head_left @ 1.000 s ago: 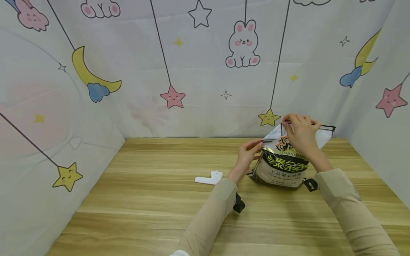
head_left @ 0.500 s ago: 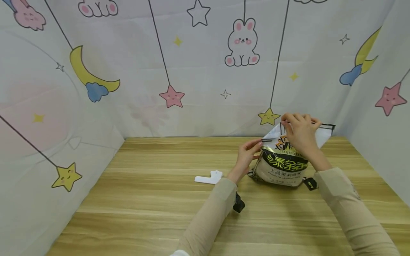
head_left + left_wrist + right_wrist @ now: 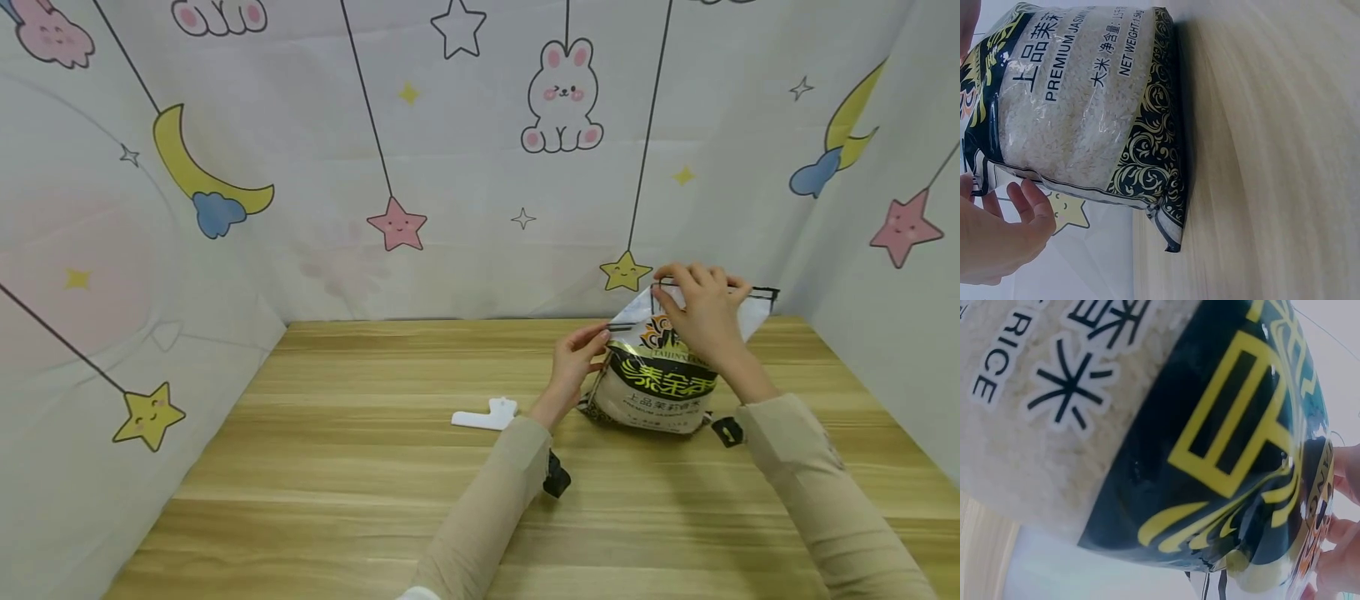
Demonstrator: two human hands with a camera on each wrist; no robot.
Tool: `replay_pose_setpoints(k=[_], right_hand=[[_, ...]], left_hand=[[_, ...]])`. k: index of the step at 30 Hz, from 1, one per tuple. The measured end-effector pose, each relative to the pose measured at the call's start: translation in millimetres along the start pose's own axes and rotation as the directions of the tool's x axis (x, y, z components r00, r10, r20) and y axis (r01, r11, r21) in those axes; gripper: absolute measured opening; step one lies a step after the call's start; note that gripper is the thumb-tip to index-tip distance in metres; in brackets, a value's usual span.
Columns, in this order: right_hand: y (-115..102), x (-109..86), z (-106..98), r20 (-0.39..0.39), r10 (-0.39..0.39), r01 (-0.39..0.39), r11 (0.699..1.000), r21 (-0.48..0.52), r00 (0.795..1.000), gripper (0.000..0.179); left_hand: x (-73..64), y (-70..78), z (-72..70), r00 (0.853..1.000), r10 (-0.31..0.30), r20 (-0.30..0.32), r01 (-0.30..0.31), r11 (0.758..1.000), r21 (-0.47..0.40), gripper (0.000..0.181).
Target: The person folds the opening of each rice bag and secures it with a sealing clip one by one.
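A bag of jasmine rice (image 3: 663, 392) stands on the table at the right in the head view, its white top leaning slightly. At its upper left edge, my left hand (image 3: 576, 367) pinches the plastic between thumb and fingers. My right hand (image 3: 705, 321) grips the top edge of the bag, thumb in front and fingertips over the back. Rice grains show through the front of the rice bag (image 3: 1072, 112) in the left wrist view. The bag's dark printed band (image 3: 1210, 437) fills much of the right wrist view.
A white plastic piece (image 3: 483, 415), shaped like a bag clip, lies left of my left hand on the wooden table (image 3: 337, 467). A white curtain (image 3: 457, 167) printed with stars, moons and a rabbit stands behind and at both sides.
The head view has shifted slightly. Both hands keep their hold on the rice bag, and the bag and white piece stay in place.
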State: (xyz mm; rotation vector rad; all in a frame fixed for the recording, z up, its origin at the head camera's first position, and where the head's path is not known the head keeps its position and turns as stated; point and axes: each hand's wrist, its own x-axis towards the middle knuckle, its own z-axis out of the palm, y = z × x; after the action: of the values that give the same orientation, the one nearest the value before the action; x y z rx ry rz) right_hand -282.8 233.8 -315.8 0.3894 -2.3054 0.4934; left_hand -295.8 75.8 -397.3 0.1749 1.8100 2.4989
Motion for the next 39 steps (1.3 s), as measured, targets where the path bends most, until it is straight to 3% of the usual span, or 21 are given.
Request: replay_pose_setpoints(k=[14,30,39], right_hand=[[4.5,-8.2,0.6,-0.042,-0.111,0.108,0.992,-0.064,0.993,0.044],[7.0,-11.5,1.4,-0.05,-0.102,0.099,0.993,-0.064,0.994,0.048],[10.4,-10.6,3.3,-0.06,-0.098,0.095,0.994,-0.054,0.993,0.048]], left_hand=[[-2.3,3.2,-1.0,1.0,-0.009,-0.002,0.009,1.0,-0.001,0.029],[-3.4,6.1,-4.6,1.0,0.005,-0.003,-0.005,1.0,0.026,0.026],[-3.3,9.4,-13.8,1.0,-0.009,-0.029,0.01,0.999,0.048,0.026]])
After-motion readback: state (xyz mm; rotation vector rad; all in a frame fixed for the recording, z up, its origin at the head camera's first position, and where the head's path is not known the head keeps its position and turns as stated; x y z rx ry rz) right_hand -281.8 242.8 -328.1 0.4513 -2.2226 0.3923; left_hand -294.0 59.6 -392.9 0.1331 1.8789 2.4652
